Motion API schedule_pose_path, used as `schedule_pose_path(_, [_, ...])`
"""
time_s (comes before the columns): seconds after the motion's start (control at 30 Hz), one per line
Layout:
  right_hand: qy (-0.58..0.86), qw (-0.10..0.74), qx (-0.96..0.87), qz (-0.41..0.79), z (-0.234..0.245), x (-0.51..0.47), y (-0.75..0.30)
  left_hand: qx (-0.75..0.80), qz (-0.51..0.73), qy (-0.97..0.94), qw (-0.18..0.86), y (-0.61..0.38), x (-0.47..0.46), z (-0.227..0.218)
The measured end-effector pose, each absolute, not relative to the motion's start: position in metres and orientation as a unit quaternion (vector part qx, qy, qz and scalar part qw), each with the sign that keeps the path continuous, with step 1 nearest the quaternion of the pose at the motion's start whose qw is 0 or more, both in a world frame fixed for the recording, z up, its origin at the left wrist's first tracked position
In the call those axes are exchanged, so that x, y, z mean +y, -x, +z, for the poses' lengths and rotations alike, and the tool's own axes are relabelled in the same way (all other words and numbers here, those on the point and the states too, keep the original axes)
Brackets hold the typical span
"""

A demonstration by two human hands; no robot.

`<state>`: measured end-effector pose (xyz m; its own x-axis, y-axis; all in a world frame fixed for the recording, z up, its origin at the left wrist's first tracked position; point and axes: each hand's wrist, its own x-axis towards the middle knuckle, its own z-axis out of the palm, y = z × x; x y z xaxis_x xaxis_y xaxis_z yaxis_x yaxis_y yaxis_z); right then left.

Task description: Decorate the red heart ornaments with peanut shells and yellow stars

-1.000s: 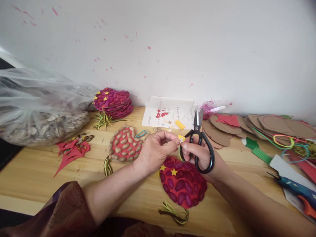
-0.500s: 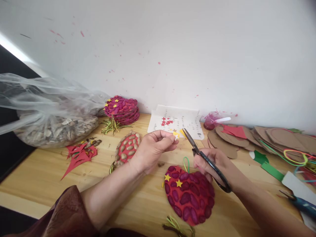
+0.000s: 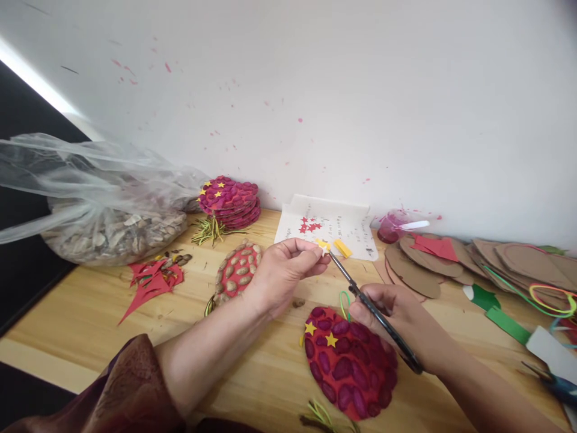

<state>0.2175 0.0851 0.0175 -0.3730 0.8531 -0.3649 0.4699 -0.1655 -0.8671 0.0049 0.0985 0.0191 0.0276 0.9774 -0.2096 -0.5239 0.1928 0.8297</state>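
Between thumb and fingers, my left hand [image 3: 288,270] pinches a small white-and-yellow paper piece [image 3: 323,245], partly hidden by the fingertips. My right hand [image 3: 392,319] grips black-handled scissors [image 3: 349,279], their blade tips at the edge of that paper. A folded yellow paper strip [image 3: 343,248] lies just behind the tips. Below the hands rests a round red ornament [image 3: 351,367] covered in purple-painted shells or pits, with yellow stars, a green loop on top and a tassel beneath. Left of it, partly behind my left arm, is an unpainted one [image 3: 237,273].
A clear bag of shell-like pieces [image 3: 117,237] stands at the left, near red paper scraps [image 3: 153,279]. Finished ornaments are stacked [image 3: 229,204] by the wall. A written sheet [image 3: 324,210] bears red stars. A paint cup [image 3: 392,225] and cardboard discs [image 3: 433,255] are at right.
The scissors have come down and leftward, their blades closing up and meeting the paper in my left hand. My left hand keeps its pinch. The view has shifted slightly.
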Motion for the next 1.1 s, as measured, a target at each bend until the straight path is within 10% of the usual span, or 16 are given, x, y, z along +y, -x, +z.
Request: schedule_pose_path(1.1, [0.544,0.165,-0.594,0.57,0.0114,0.0855,-0.215,0.407,0.572,-0.247,0.668,-0.0073,0.0994,0.0187])
